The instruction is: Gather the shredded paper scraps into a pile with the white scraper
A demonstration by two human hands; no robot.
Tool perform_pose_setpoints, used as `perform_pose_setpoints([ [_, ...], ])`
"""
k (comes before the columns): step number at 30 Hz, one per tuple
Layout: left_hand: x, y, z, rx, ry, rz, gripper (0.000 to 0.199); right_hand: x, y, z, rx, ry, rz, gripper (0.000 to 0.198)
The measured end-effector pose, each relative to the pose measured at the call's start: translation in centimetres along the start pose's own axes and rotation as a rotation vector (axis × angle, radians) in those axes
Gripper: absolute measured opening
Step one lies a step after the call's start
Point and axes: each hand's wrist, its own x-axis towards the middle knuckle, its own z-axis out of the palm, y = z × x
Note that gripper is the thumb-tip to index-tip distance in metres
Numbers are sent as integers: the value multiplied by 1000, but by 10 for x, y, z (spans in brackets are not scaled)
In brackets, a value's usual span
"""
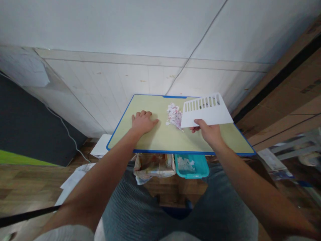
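Observation:
A white card [206,116] with a row of slots cut along its far edge is gripped at its near edge by my right hand [208,131], thumb on top. Dark marks show in some of the slots. My left hand [143,122] rests on the pale yellow tabletop [157,140], fingers spread, holding nothing. Between my hands lies a heap of small white and pinkish paper scraps [174,116], just left of the card. Part of the heap may be hidden by the card.
Below the table's near edge hang or stand a lined bin [154,172] and a turquoise basket [192,174] with white scraps [185,164] inside. A white panelled wall [120,78] borders the far side, with a grey cable [198,45]. Large brown cardboard [288,87] stands at right.

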Motion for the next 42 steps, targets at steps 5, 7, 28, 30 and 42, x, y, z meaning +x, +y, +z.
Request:
perform_pose_setpoints([
  [5,56,9,-7,-24,56,-12,58,44,-8,22,-226,-324,-181,38],
  [7,77,12,-2,-70,91,-6,56,52,-2,31,-260,-392,-182,40],
  [28,101,12,11,-220,150,60,38,31,-19,-35,-643,-746,-514,17],
  [30,103,9,13,-243,145,58,40,30,-17,-42,-644,-721,-544,17],
  [42,101,13,5,-194,101,25,45,34,-17,-32,-593,-615,-389,39],
])
